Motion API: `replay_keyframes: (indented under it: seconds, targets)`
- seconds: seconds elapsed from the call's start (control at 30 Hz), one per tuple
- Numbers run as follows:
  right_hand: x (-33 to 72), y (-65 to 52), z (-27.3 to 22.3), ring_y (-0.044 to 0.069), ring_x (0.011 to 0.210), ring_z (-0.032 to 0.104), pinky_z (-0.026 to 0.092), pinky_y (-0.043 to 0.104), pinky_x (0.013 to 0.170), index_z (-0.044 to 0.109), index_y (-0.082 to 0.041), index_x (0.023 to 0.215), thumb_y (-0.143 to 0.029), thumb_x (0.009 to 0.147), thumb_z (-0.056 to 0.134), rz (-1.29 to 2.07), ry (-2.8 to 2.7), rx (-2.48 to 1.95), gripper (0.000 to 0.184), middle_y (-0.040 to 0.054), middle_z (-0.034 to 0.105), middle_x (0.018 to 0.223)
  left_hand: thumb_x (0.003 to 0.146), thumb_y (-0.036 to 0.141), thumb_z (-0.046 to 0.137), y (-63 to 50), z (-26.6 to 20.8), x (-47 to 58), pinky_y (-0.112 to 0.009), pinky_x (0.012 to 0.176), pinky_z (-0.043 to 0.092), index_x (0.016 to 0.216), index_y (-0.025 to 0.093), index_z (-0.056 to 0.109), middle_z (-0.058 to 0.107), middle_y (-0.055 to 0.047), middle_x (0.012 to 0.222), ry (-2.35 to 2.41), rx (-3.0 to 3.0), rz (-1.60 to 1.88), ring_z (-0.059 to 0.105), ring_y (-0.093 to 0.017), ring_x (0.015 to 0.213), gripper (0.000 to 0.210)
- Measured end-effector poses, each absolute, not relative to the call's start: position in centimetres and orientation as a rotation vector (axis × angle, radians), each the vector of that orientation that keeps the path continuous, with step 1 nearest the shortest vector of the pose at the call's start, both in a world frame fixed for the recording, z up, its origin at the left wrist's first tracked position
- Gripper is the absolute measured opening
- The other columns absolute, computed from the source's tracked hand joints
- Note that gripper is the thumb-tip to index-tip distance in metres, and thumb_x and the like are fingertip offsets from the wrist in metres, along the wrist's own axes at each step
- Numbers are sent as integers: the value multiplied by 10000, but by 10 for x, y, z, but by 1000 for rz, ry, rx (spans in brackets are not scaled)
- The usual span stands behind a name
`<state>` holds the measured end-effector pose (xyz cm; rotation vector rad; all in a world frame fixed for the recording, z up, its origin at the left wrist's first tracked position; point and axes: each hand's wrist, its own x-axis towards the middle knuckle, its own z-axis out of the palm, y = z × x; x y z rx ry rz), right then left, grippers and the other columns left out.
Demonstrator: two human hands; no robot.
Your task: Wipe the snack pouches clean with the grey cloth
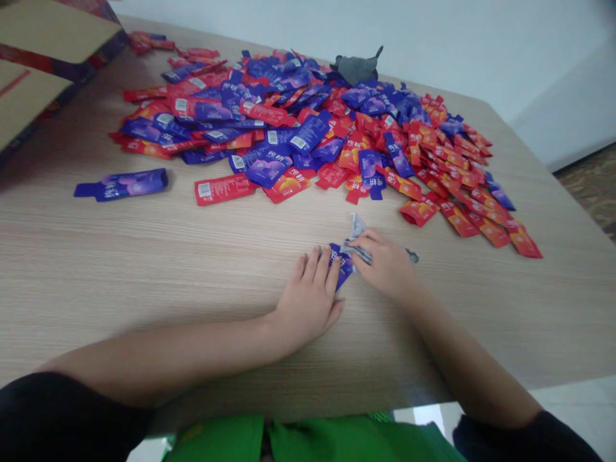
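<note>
My left hand (310, 295) lies flat with its fingers stretched out, pressing a purple packet (342, 273) with white lettering onto the table. The hand covers much of that packet. My right hand (385, 263) is closed on a crumpled grey cloth (359, 228), which touches the packet's upper right end. Part of the cloth sticks out above the fingers, and a twisted end shows to the right of the hand.
A large heap of red and purple packets (298, 138) spreads over the far half of the wooden table (216, 269). A single purple packet (128, 185) lies at the left. An open cardboard box (58, 32) stands at the far left. A dark grey cloth (356, 67) rests behind the heap.
</note>
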<state>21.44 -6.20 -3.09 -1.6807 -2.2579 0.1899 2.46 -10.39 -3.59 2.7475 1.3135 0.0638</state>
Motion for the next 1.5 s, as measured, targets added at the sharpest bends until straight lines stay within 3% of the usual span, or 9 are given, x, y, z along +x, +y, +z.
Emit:
replay_keyframes:
  seconds: [0.37,0.5,0.6,0.67,0.8,0.9,1.2,1.33,1.5]
  targets:
    - [212,-61,-34,202,891,660,488,304,668,683,-248,1037,-262,897,525,163,-2296,-1608,211,57,662,1069,962,393,447,-106,-43,29,-504,1115,342,1452,41,408,364,-256,1522,1377,2806,44,345,-389,1411,605]
    - [224,-55,-32,218,869,653,501,345,724,686,-229,980,-250,863,543,179,-2160,-1663,186,58,668,1004,933,538,482,-99,-30,26,-502,1044,408,1404,31,469,494,-274,1404,1369,2758,80,449,-395,1327,693]
    - [233,-54,-24,228,860,645,506,367,754,674,-231,923,-242,817,572,131,-1992,-1595,147,56,663,928,983,526,368,-77,-12,19,-459,951,467,1266,117,613,587,-186,1299,1208,2698,158,575,-313,1173,554]
    - [235,-54,-18,226,863,642,507,371,770,666,-237,902,-239,804,580,115,-1915,-1532,131,50,656,901,1017,400,346,-58,-6,13,-451,972,445,1191,178,663,553,-132,1375,1055,2743,258,536,-285,1236,425]
    - [232,-54,-14,217,839,640,510,379,777,666,-241,878,-247,814,574,136,-1860,-1476,112,45,656,881,968,189,443,-32,-18,8,-388,1077,357,1319,274,571,450,-19,1516,487,2879,296,359,-211,1416,383]
    - [233,-53,-15,221,836,639,513,390,780,673,-246,875,-254,820,570,141,-1838,-1491,117,47,657,879,974,234,436,-30,-34,10,-400,1094,330,1360,308,524,472,16,1502,408,2906,212,354,-211,1419,402]
    - [237,-52,-15,222,850,649,513,393,794,679,-243,871,-253,811,598,116,-1841,-1489,101,44,669,883,942,613,397,-57,-28,10,-401,810,439,1272,45,587,600,-190,1248,1632,2824,44,540,-314,1058,683]
    - [237,-50,-21,218,840,645,510,385,789,685,-239,876,-258,815,596,126,-1865,-1492,109,44,666,883,913,667,410,-79,-29,13,-388,800,428,1178,56,653,582,-199,1278,1582,2878,13,525,-293,1046,710]
    - [231,-48,-33,231,906,640,503,374,817,683,-226,980,-259,826,573,162,-1971,-1596,192,69,656,990,943,593,433,-88,-35,18,-392,823,426,1296,57,580,587,-166,1279,1340,2917,92,521,-275,1060,658]
